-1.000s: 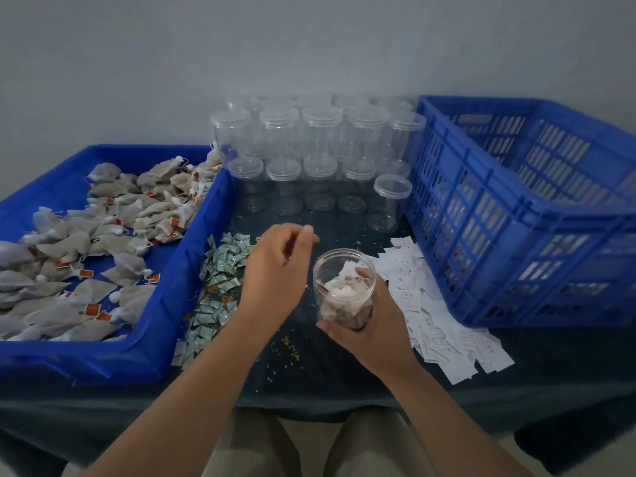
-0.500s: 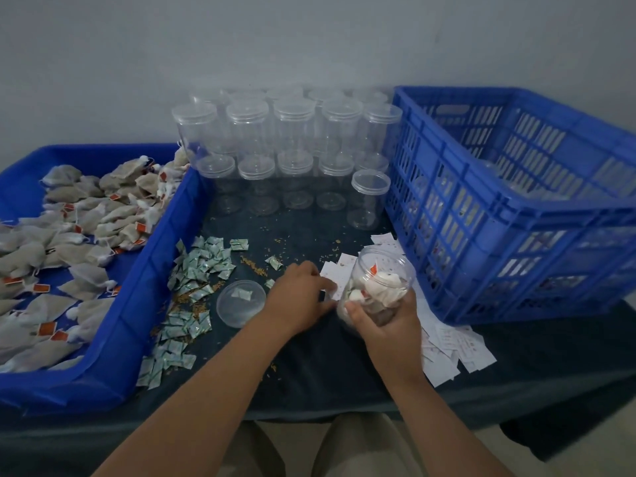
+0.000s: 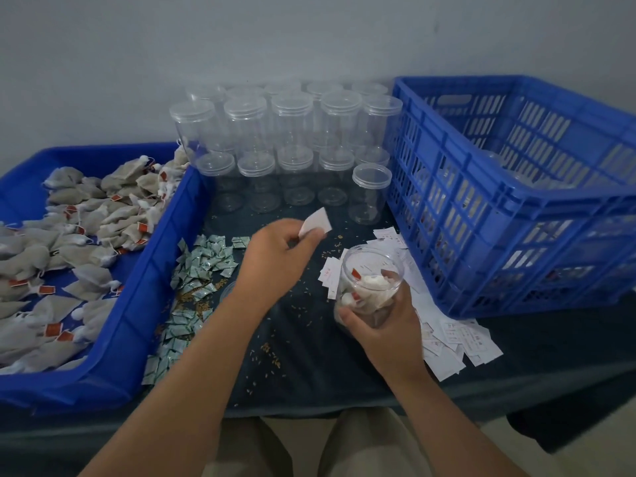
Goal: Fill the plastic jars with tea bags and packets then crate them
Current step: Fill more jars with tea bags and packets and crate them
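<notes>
My right hand point(image 3: 382, 325) grips an open clear plastic jar point(image 3: 373, 270) with tea bags inside, tilted toward the left above the table. My left hand point(image 3: 278, 259) pinches a white paper packet point(image 3: 316, 222) just left of and above the jar's mouth. White packets point(image 3: 447, 335) lie spread on the dark cloth to the right of the jar. Small green packets point(image 3: 196, 273) lie in a strip left of my left hand. Tea bags point(image 3: 69, 256) fill the blue tray point(image 3: 144, 304) at the left. The blue crate point(image 3: 509, 215) stands at the right.
Several lidded clear jars point(image 3: 289, 146) stand stacked at the back by the wall, one single jar point(image 3: 370, 194) nearest the crate. A loose lid point(image 3: 229, 289) peeks out under my left wrist. Loose grains are scattered on the dark cloth point(image 3: 309, 356).
My left hand went down to the white packets, picked one up and now holds it raised beside the jar. My right hand shifted the jar right and tilted it.
</notes>
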Available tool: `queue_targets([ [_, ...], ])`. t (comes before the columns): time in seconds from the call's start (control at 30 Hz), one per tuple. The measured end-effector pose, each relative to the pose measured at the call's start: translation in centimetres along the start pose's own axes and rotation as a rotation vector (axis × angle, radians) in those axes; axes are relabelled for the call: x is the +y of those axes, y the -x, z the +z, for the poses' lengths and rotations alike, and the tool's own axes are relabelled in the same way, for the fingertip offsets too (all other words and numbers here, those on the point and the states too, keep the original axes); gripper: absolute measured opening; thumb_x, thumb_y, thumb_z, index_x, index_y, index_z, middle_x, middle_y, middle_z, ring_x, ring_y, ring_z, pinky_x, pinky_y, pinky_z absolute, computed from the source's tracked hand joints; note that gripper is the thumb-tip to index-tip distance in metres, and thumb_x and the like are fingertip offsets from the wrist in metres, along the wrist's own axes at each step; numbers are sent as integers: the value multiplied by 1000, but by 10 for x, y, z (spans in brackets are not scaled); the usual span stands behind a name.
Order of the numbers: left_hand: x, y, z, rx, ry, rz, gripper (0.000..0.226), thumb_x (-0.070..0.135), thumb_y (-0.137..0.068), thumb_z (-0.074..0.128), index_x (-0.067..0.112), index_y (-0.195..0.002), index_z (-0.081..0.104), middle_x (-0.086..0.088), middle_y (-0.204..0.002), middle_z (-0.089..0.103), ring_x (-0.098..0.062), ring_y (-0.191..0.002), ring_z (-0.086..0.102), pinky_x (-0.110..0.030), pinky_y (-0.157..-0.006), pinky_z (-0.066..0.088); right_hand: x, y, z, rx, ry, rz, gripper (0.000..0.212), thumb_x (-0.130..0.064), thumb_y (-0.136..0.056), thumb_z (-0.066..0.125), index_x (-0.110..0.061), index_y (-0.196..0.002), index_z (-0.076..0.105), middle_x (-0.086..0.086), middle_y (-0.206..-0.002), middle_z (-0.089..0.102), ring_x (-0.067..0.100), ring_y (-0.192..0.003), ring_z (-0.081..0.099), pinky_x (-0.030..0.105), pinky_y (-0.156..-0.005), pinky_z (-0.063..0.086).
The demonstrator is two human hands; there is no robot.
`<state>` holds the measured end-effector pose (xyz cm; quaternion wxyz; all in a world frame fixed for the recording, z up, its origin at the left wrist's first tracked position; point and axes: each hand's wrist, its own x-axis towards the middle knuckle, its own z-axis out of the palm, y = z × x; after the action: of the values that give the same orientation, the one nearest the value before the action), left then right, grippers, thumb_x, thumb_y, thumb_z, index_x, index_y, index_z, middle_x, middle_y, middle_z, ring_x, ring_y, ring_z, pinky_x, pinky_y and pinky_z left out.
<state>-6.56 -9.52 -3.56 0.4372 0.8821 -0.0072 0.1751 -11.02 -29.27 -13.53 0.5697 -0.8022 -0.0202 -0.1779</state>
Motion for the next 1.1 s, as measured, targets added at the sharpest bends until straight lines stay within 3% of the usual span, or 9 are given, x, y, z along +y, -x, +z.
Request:
queue_targets([
  [0.1, 30, 4, -20, -235, 187, 19, 12, 55, -81, 83, 43, -84, 82, 29, -109, 72, 9, -93, 68, -6, -71, 47, 0, 2, -1, -79, 30, -23, 90, -75, -62, 86, -55, -138, 43, -27, -130, 64, -6, -121, 63, 14, -97, 51],
  [0.2, 42, 5, -20, -395, -105, 92, 19, 57, -77, 87, 42, -87, 80, 25, -115, 67, 10, -98, 61, -1, -74, 41, -3, 4, -3, -127, 31, -75, 95, -73, -66, 87, -43, -145, 43, -21, -132, 65, -2, -121, 64, 16, -95, 55],
  [0.3, 43, 8, -14, -386, -285, 137, 31, 58, -78, 85, 46, -103, 71, 22, -115, 61, 5, -103, 57, -7, -77, 38, -5, 5, -4, -155, 30, -104, 97, -73, -67, 86, -36, -147, 45, -21, -133, 64, 2, -124, 64, 21, -96, 56],
  [0.47, 26, 10, -25, -250, 60, -54, 29, 66, -90, 64, 44, -107, 72, 29, -103, 73, 11, -96, 66, -16, -78, 48, 1, 4, -2, -126, 31, -98, 99, -75, -64, 86, -33, -145, 49, -22, -133, 63, -1, -125, 62, 18, -99, 53],
  [0.6, -32, 14, -40, -340, -690, -172, 37, 49, -100, 63, 27, -130, 64, 5, -128, 69, -17, -111, 65, -37, -92, 53, 2, 5, 0, -114, 6, -72, 99, -86, -62, 81, -39, -144, 49, -24, -135, 63, -2, -126, 62, 9, -97, 49],
  [0.67, -56, 20, -40, -432, -840, -255, 40, 52, -94, 68, 24, -121, 60, -3, -126, 66, -22, -104, 61, -37, -83, 51, 1, 5, 0, -121, 1, -70, 100, -90, -61, 77, -42, -144, 48, -26, -135, 62, -4, -125, 61, 6, -96, 46],
  [0.77, -71, 25, -37, -406, -816, -254, 46, 54, -88, 71, 26, -122, 57, -4, -126, 63, -25, -111, 61, -40, -85, 53, 1, 5, 0, -138, 2, -78, 100, -92, -60, 75, -43, -143, 48, -26, -134, 63, -3, -124, 62, 6, -95, 47],
  [0.93, -79, 27, -33, -343, -931, -313, 100, 76, -75, 76, 28, -153, 37, -11, -158, 35, -36, -144, 35, -52, -111, 42, -2, 7, -2, -153, 7, -101, 99, -91, -61, 76, -46, -144, 46, -30, -132, 62, -7, -123, 61, 4, -92, 46],
  [1.1, -79, 32, -28, -253, -627, -276, 102, 61, -78, 83, 22, -159, 34, -10, -152, 47, -34, -141, 42, -50, -114, 43, -6, 8, -4, -185, 18, -140, 89, -89, -64, 77, -53, -137, 41, -32, -127, 60, -6, -118, 61, 7, -90, 48],
])
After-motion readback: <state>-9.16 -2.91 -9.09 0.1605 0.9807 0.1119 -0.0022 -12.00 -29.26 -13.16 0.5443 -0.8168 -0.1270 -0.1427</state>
